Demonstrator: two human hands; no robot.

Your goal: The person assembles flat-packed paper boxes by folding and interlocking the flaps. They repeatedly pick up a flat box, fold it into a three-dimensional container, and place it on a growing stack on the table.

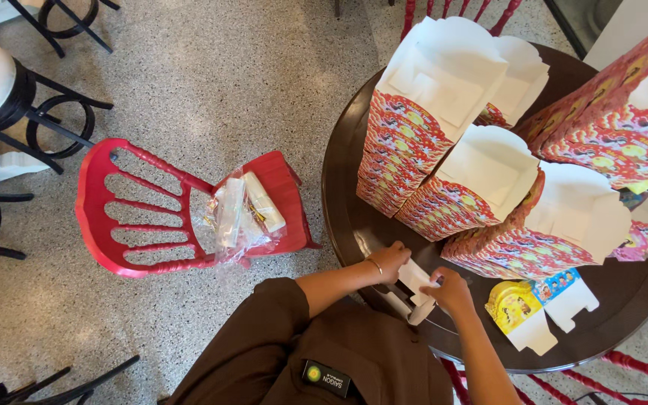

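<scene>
- The left hand (389, 259) and right hand (448, 290) both grasp a white flat carton blank (415, 280) at the near edge of the round dark table (343, 187).
- Stacks of nested red printed cartons (399, 142) stand open-topped behind it, white insides showing.
- A clear plastic bag (238, 217) holding white packets lies on the red chair (114, 225).
</scene>
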